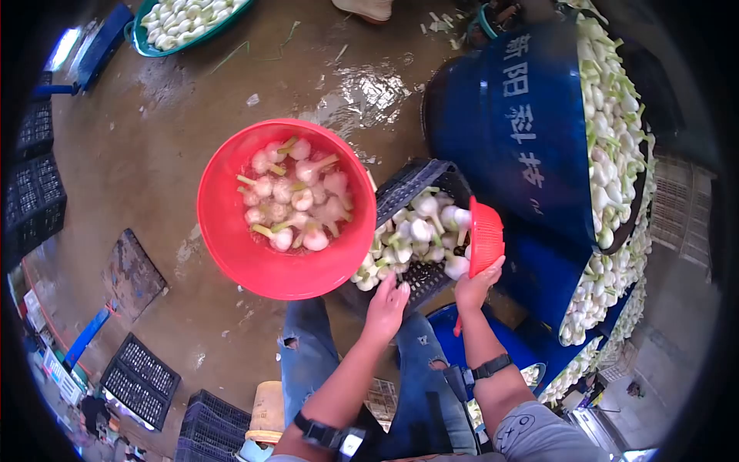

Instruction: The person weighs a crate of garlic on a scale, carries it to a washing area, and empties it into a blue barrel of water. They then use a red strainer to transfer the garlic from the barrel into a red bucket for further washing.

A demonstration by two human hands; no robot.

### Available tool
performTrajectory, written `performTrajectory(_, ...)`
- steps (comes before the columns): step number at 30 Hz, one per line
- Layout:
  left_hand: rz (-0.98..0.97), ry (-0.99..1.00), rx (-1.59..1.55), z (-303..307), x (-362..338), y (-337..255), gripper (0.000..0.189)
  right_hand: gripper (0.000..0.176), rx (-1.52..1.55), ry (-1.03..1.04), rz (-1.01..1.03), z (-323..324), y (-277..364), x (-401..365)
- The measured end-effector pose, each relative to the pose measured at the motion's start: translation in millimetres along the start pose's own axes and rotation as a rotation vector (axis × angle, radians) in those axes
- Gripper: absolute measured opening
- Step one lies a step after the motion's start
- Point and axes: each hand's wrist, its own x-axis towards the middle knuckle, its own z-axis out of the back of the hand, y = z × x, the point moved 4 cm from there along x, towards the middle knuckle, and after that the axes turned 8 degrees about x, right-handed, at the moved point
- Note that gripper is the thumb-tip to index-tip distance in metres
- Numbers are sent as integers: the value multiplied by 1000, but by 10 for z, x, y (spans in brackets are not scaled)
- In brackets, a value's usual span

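My left hand [387,302] rests on the near edge of a black plastic crate [412,185] with its fingers spread over the pale garlic bulbs [419,229] heaped in it. In my right hand [477,283] is a small red colander scoop [485,237], held by its handle and tipped on edge against the bulbs at the crate's right side. A big red basin [231,231] stands just left of the crate and holds several pinkish-white bulbs with short green stems.
A tipped blue barrel [516,131] full of bulbs spills them down the right side. A green tub [165,42] of bulbs sits at top left. Black crates [142,377] lie along the left and bottom. The concrete floor is wet.
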Motion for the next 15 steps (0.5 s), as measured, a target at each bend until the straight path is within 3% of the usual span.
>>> performTrajectory(1, 9, -12, 1, 132, -77, 67, 50, 86, 10, -30, 4, 18, -28, 2)
performTrajectory(3, -116, 0, 68, 504, -270, -86, 35, 84, -7, -188, 207, 76, -168, -42)
performTrajectory(5, -139, -198, 32, 923, -358, -265, 25, 84, -83, -263, 308, 227, -157, -168)
performTrajectory(8, -142, -468, -110, 1603, -324, -521, 27, 80, 455, -64, 391, 482, 370, -585)
performTrajectory(9, -163, -546, -140, 1824, -270, -572, 28, 79, 628, 80, 270, 522, 592, -794)
performTrajectory(11, -117, -613, -174, 2158, -121, -793, 32, 74, 628, 296, 450, 490, 1188, -1191)
performTrajectory(13, -102, -676, -253, 2360, 158, -958, 42, 74, 191, 456, 852, 292, 2058, -1475)
performTrajectory(15, -104, -646, -256, 2514, 558, -1050, 50, 81, -111, 446, 908, -220, 2335, -1556)
